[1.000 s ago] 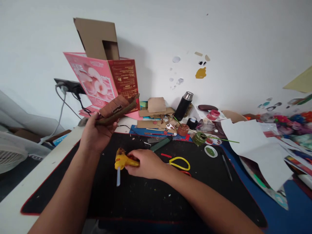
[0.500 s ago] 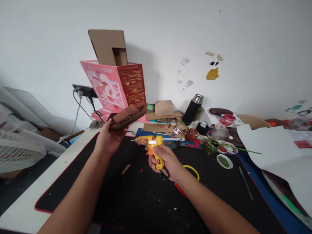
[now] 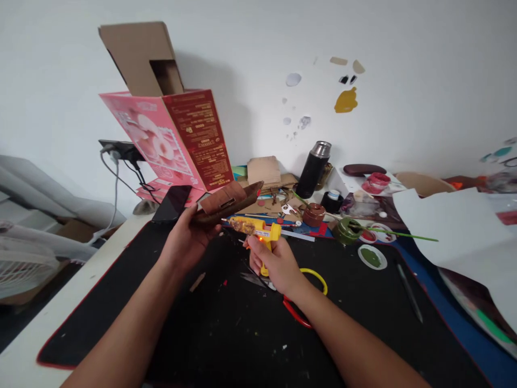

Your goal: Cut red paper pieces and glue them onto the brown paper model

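Observation:
My left hand (image 3: 186, 241) is closed on a brown cardboard craft piece (image 3: 227, 200), held above the black mat (image 3: 226, 334) with its long side tilted up to the right. My right hand (image 3: 271, 263) is closed on the handle of a yellow glue gun (image 3: 258, 228). The gun's nozzle points left and sits just under the craft piece's lower edge. A small red light glows on the gun's body. A clear glue stick pokes out of its back toward the right.
Yellow-and-red scissors (image 3: 312, 293) lie on the mat behind my right wrist. A pink-and-red carton (image 3: 173, 137) leans on the wall, with a black flask (image 3: 314, 169), paint pots (image 3: 347, 230), a green-paint dish (image 3: 371, 257), white paper (image 3: 456, 231) and cardboard scraps at the back. A phone (image 3: 173, 203) and wall socket (image 3: 117, 146) are left.
My right hand picked the glue gun off the mat, turned it upright and brought its nozzle up to the craft piece. My left hand lowered the piece toward the gun.

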Demonstrator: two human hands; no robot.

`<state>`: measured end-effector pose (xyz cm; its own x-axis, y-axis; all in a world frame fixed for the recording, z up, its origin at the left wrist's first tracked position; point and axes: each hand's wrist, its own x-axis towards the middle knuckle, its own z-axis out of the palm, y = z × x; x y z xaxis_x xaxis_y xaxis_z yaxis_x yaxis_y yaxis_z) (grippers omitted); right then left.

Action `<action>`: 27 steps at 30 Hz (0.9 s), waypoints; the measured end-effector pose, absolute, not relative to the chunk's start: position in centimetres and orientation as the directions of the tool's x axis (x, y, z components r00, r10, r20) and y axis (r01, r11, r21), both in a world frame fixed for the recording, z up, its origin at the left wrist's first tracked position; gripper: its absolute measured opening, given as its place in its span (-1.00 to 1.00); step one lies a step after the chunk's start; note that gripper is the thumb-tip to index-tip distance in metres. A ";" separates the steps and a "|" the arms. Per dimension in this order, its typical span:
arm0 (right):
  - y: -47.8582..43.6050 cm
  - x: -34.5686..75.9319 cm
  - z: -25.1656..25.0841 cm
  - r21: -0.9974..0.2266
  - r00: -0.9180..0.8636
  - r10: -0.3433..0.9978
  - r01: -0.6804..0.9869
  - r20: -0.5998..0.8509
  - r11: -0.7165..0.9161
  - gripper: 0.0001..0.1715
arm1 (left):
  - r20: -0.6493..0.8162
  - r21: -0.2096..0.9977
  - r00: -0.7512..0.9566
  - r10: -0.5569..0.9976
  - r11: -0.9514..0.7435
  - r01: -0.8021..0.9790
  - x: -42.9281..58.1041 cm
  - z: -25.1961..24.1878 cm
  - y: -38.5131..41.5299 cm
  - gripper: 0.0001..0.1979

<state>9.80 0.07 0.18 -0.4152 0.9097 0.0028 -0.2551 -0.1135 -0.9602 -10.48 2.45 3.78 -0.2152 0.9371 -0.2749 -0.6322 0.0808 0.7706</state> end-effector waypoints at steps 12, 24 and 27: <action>0.4 10.5 0.0 -0.990 -0.208 0.971 -0.110 0.114 0.093 -0.38 | -0.312 0.757 -0.185 0.932 0.126 -0.641 -9.8 3.2 2.6 -0.69; 0.9 10.8 0.4 -0.988 -0.119 0.985 -0.108 0.126 0.113 -0.37 | -0.309 0.774 -0.200 0.930 0.124 -0.621 -9.4 3.4 2.4 -0.70; 1.0 10.8 0.2 -0.989 -0.106 0.988 -0.109 0.116 0.105 -0.38 | -0.317 0.773 -0.217 0.923 0.119 -0.623 -9.3 3.6 2.3 -0.71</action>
<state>10.83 0.98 0.21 -0.1056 0.9876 0.1160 -0.1085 0.1046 -0.9886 -9.35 2.35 3.55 -0.2172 0.9233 -0.3168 -0.6227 0.1188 0.7734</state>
